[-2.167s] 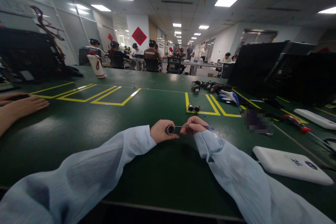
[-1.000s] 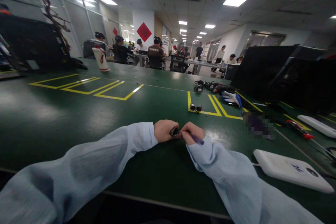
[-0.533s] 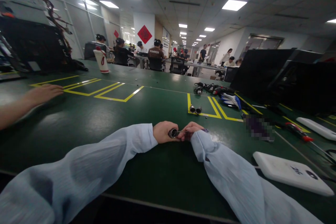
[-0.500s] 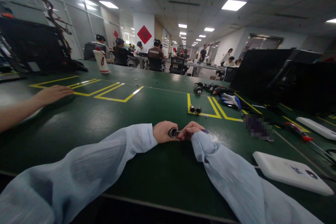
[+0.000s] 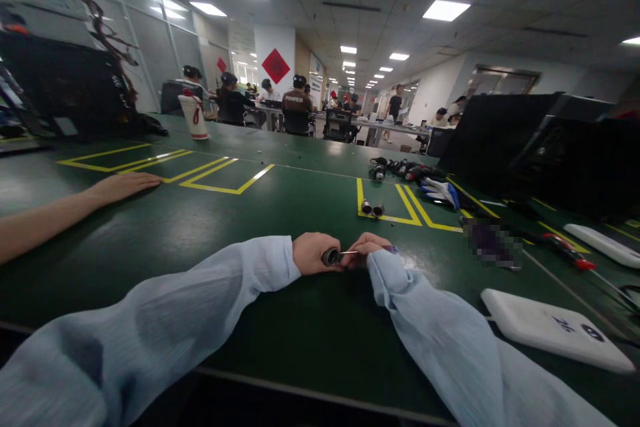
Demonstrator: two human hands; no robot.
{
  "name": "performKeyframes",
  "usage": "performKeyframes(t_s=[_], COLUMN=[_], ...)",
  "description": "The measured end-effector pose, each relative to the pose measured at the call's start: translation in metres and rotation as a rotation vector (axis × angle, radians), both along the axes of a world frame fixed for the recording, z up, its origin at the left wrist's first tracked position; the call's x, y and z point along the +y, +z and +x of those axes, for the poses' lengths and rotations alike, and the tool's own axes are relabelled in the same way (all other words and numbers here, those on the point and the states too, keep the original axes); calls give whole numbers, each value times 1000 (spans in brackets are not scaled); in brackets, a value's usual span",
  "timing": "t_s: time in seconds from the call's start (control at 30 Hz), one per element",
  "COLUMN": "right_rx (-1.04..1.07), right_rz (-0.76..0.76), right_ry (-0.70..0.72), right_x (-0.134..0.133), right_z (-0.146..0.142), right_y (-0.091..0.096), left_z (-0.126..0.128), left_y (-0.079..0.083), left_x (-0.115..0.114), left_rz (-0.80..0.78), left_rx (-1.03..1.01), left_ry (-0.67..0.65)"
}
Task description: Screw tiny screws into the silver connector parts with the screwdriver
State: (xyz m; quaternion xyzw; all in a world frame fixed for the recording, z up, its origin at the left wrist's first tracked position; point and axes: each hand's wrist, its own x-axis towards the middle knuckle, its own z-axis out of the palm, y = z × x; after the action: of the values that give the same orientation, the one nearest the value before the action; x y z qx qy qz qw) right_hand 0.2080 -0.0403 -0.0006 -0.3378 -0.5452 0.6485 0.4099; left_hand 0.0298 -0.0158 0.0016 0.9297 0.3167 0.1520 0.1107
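My left hand [image 5: 313, 252] is wrapped around a small round metal part [image 5: 331, 256], its dark open end turned to the right. My right hand [image 5: 367, 248] closes on a screwdriver with a thin metal shaft [image 5: 349, 253]. The shaft's tip reaches the open end of the part; how far in it goes I cannot tell. A bit of the purple handle [image 5: 393, 249] shows behind my right wrist. Both hands are just above the green table [image 5: 280, 327]. Two similar metal parts [image 5: 373, 208] lie beyond my hands, inside a yellow tape outline.
Another person's hand [image 5: 133, 183] rests on the table at left. A white cup [image 5: 193, 117] stands farther back. To the right lie cables [image 5: 393, 165], gloves [image 5: 443, 193], a red-handled screwdriver [image 5: 570, 252], a blurred-out object [image 5: 493, 242] and a white power bank [image 5: 555, 330].
The other person's hand at left has slid to the right along the table. My own hands have shifted only slightly, still holding the metal part and the screwdriver.
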Motion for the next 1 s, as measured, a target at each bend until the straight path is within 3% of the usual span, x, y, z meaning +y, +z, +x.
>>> performKeyframes(t_s=[0.07, 0.2, 0.3, 0.4, 0.5, 0.57, 0.7, 0.73, 0.9, 1.0], right_rx=[-11, 35, 38, -230, -382, -279, 0, 16, 9, 97], right_rz=[-126, -105, 87, 389, 501, 406, 6, -34, -85, 26], right_ry=[150, 124, -86, -307, -320, -255, -66, -38, 138, -20], right_x=[12, 13, -4, -20, -26, -23, -4, 2, 12, 2], right_z=[2, 1, -2, -6, -9, -8, -4, -3, 0, -1], right_y=[-2, -4, -3, 1, 5, 6, -1, -3, -8, -6], left_z=[0, -1, 0, 1, 2, 2, 0, -1, -1, -1], left_y=[0, -1, 1, 4, 5, 4, 3, 3, 1, -1], left_x=[2, 2, 0, -3, -5, -6, -4, -3, 1, 2], left_rz=[-25, -43, -59, -50, -26, -13, 10, 6, -58, -84], left_rx=[-10, -82, -90, -32, 8, 0, -15, -15, -58, -131], left_ry=[-3, -11, 0, 6, 21, 16, -21, -26, -37, -24])
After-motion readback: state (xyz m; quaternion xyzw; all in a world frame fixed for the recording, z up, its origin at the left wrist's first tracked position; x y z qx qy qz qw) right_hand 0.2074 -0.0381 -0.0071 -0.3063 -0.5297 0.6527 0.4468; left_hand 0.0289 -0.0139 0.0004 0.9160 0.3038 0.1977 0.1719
